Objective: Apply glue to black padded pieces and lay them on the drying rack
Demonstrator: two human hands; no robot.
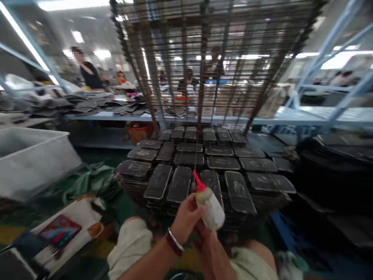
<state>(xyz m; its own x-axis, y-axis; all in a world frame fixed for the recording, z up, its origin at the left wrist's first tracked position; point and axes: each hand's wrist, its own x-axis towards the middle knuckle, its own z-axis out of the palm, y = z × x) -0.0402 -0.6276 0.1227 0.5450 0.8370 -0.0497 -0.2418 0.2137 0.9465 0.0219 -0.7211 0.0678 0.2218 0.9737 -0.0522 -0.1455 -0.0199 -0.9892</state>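
Observation:
A white squeeze bottle [214, 213] with a red pointed nozzle is tilted, its tip up and to the left. My left hand [186, 214], a dark band on its wrist, has thumb and fingers closed at the bottle's neck. Under the bottle my right hand [205, 232] is wrapped around its lower side, the fingers largely hidden. Beyond both hands, stacks of dark, rounded rectangular pieces [181, 183] with pale edges lie in rows on a rack. The nozzle appears in front of these pieces; whether it touches one I cannot tell.
A raised wire grid [201, 58] leans up behind the stacks. To the left stand a white bin [37, 159], green cloth [93, 182] and a printed bag [67, 233]. Dark stacked material [335, 175] is on the right. A person [89, 74] is at the far-left bench.

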